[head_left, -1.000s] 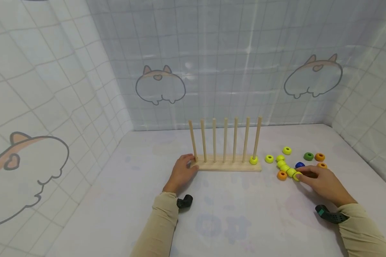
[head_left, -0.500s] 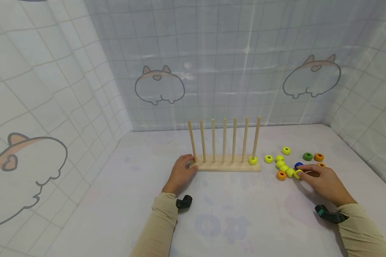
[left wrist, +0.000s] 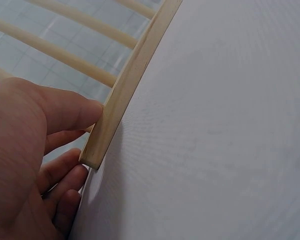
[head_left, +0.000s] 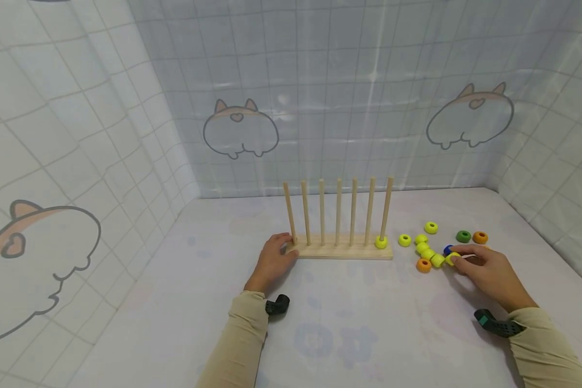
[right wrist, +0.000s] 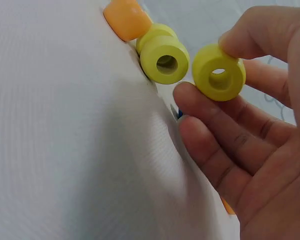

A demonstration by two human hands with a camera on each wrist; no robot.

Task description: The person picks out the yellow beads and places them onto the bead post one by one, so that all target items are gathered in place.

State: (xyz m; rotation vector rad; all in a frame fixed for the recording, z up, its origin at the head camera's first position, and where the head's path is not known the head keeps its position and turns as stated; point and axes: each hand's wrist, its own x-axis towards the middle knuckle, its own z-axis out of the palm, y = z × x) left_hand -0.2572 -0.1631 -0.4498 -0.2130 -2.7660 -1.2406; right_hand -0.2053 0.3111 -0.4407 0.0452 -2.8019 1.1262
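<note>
My left hand (head_left: 272,261) grips the left end of a wooden peg rack (head_left: 341,251), thumb on its front edge in the left wrist view. The rack has a row of upright dowels, and one yellow bead (head_left: 381,242) sits at the foot of the rightmost dowel. My right hand (head_left: 490,272) pinches a yellow bead (right wrist: 219,73) between thumb and fingers, its hole showing in the right wrist view. Just left of it, a curved row of yellow beads (head_left: 427,254) lies on the table. A blue bead (head_left: 448,250) is partly hidden behind the right fingers.
Two loose yellow beads lie behind the row, one of them a yellow bead (head_left: 431,227) at the back. An orange bead (head_left: 423,265) lies in front. Farther right are a green bead (head_left: 463,236) and another orange bead (head_left: 480,237). Tiled-pattern sheeting (head_left: 320,108) rises behind the table.
My right hand has drawn the pinched yellow bead away from the end of the row, slightly right and up. The left hand stays on the rack.
</note>
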